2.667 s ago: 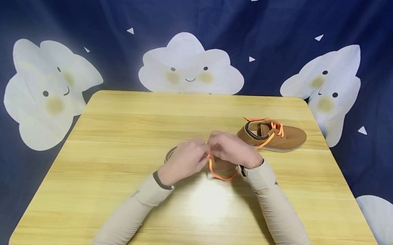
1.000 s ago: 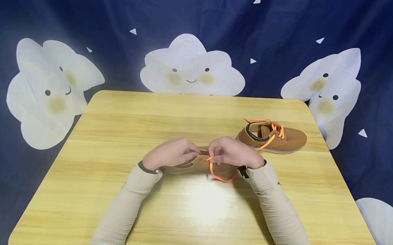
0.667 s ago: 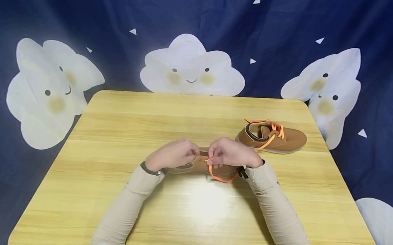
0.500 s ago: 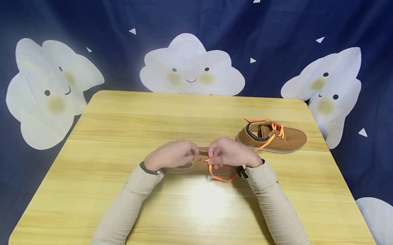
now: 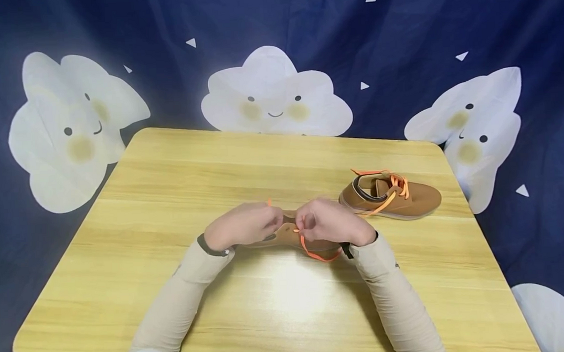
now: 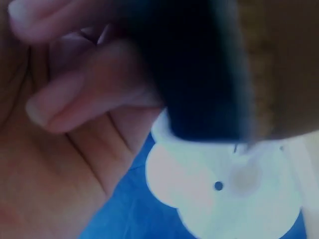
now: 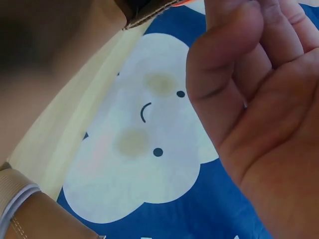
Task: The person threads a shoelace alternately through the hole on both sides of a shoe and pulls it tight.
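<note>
In the head view a brown lace-up shoe (image 5: 284,238) lies on the table, mostly covered by both hands. An orange shoelace (image 5: 316,257) loops down its near side. My right hand (image 5: 333,221) pinches this lace beside the eyelets, thumb against fingers. Over the shoe's ankle opening is my left hand (image 5: 243,225), fingers curled; an orange lace end (image 5: 269,202) sticks up behind its knuckles, though the grip itself is hidden. Curled fingers (image 6: 94,84) beside the shoe's dark collar (image 6: 199,74) fill the blurred left wrist view. The right wrist view shows my bent thumb (image 7: 227,45).
A second brown shoe (image 5: 417,201) with orange laces stands to the right, toe pointing right, close behind my right wrist. The wooden table (image 5: 126,288) extends around both shoes. A dark blue curtain (image 5: 303,17) with white clouds hangs behind it.
My hands, together over the laces at first, have parted, the left moving left toward the ankle opening. A lace end now shows above the left knuckles. The second shoe stays put.
</note>
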The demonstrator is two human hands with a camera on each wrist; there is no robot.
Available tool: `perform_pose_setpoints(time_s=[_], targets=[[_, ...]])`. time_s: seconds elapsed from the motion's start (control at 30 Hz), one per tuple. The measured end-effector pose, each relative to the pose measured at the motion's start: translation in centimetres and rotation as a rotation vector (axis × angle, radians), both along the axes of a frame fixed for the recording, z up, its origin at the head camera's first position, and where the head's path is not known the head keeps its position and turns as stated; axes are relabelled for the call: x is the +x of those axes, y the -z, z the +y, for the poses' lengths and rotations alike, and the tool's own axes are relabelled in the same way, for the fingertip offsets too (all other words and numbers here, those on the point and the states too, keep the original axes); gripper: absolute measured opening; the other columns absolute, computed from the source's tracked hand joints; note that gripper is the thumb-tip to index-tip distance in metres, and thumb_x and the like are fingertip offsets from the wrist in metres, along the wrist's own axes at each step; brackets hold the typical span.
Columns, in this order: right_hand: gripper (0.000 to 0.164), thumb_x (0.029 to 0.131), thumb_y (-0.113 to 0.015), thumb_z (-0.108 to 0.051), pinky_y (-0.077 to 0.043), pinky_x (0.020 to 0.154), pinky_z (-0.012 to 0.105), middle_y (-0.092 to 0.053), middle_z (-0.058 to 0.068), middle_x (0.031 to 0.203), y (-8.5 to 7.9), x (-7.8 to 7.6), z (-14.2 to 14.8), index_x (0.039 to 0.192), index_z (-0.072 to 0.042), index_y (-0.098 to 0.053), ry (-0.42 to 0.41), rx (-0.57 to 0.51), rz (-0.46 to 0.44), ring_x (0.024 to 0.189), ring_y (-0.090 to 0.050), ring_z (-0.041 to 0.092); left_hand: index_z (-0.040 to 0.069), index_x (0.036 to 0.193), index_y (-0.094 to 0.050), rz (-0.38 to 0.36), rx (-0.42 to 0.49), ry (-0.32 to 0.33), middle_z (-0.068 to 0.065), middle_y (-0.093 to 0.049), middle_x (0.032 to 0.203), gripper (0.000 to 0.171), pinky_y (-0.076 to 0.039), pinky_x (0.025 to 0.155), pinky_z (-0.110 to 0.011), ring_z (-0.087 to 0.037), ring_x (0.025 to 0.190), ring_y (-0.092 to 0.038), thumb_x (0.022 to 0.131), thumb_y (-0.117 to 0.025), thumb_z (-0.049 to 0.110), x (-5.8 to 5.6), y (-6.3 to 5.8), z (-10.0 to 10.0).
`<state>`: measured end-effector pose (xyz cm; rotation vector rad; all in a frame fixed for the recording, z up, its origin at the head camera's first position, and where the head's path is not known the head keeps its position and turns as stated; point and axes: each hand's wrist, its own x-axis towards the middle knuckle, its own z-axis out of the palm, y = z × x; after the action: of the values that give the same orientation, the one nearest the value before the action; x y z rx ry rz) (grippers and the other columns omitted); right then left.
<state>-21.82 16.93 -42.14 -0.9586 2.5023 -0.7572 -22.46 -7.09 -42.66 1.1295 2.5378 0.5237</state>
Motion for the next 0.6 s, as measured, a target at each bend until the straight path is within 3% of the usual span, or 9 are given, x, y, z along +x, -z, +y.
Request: perform_pose_setpoints(time_s=[0.13, 0.23, 0.33, 0.43, 0.57, 0.6], targets=[[0.014, 0.087, -0.076, -0.011, -0.051, 0.068, 0.026, -0.069, -0.012, 0.078, 0.0, 0.0, 0.1, 0.086, -0.023, -0.069, -0.007, 0.008, -0.015, 0.071, -0.063, 0.006, 0.013, 0.089, -0.067, 0.007, 0.012, -0.055, 0.006, -0.056, 0.075, 0.018, -0.042, 0.060, -0.023, -0.007, 0.065, -0.047, 0.102, -0.055, 0.010, -0.3, -0.4, -0.5], [0.006, 0.094, -0.072, -0.012, -0.054, 0.068, 0.026, -0.073, -0.007, 0.083, 0.0, -0.4, 0.9, 0.093, -0.018, -0.072, 0.004, -0.069, -0.047, 0.073, -0.067, 0.009, 0.010, 0.108, -0.073, 0.065, 0.098, -0.188, 0.002, -0.068, 0.087, 0.020, -0.051, 0.066, -0.029, -0.010, 0.069, -0.056, 0.104, -0.054, 0.016, -1.2, -0.7, -1.5], [0.005, 0.098, -0.068, -0.012, -0.055, 0.068, 0.028, -0.074, -0.001, 0.088, 0.0, -0.7, 2.0, 0.099, -0.013, -0.072, 0.056, -0.107, -0.013, 0.074, -0.067, 0.013, 0.008, 0.121, -0.071, 0.084, 0.148, -0.294, -0.004, -0.070, 0.093, 0.029, -0.055, 0.075, -0.038, -0.017, 0.077, -0.062, 0.108, -0.050, 0.023, -2.1, -0.4, -2.7], [0.015, 0.096, -0.071, -0.014, -0.057, 0.077, 0.035, -0.074, 0.006, 0.102, 0.1, -0.9, 3.0, 0.110, -0.008, -0.071, 0.108, -0.018, 0.014, 0.086, -0.068, 0.019, 0.005, 0.135, -0.065, -0.013, 0.122, -0.273, -0.011, -0.073, 0.118, 0.042, -0.055, 0.098, -0.047, -0.026, 0.108, -0.070, 0.111, -0.043, 0.031, -2.9, 0.4, -3.7], [0.058, 0.087, -0.084, -0.023, -0.051, 0.106, 0.048, -0.065, 0.017, 0.137, 0.6, -1.0, 3.4, 0.135, 0.000, -0.061, 0.115, 0.155, -0.101, 0.126, -0.061, 0.034, 0.008, 0.140, -0.062, -0.202, 0.141, -0.199, -0.011, -0.067, 0.140, 0.051, -0.046, 0.115, -0.050, -0.032, 0.135, -0.060, 0.112, -0.037, 0.042, -3.6, 1.5, -4.1], [0.068, 0.084, -0.087, -0.024, -0.047, 0.112, 0.050, -0.060, 0.017, 0.145, 0.8, -1.0, 3.4, 0.141, 0.000, -0.057, 0.122, 0.185, -0.136, 0.135, -0.056, 0.036, 0.011, 0.139, -0.063, -0.232, 0.156, -0.191, -0.010, -0.067, 0.138, 0.051, -0.046, 0.115, -0.050, -0.030, 0.134, -0.061, 0.112, -0.037, 0.044, -3.7, 1.6, -4.1]])
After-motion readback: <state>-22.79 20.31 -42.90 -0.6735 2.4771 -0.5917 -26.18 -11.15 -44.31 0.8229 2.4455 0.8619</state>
